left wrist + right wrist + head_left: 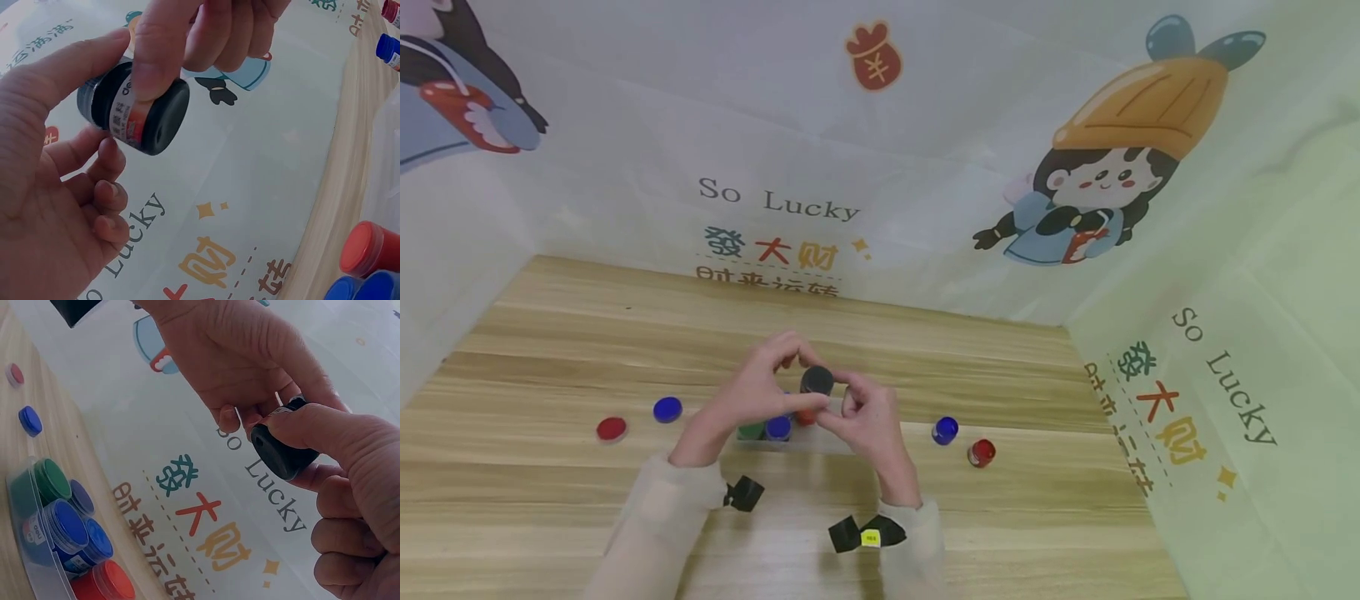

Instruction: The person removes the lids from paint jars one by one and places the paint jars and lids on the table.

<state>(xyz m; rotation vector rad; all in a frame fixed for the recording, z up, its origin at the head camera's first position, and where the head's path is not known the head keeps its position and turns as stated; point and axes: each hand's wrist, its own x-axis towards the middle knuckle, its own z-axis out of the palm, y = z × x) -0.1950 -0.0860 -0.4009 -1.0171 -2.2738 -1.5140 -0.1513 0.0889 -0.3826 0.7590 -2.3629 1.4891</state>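
Note:
A small black paint jar with a printed label is held up between both hands, above a clear tray. My left hand pinches one end of it between thumb and fingers. From the other side my right hand pinches it, the thumb lying across the label in the left wrist view. Seen from the right wrist, the jar is tilted, with a smooth dark end facing the camera. Which end carries the lid, I cannot tell.
In the tray stand a green jar, several blue jars and a red jar. To the left lie a red lid and a blue lid. On the right are a blue jar and a red jar. Printed cloth walls enclose the table.

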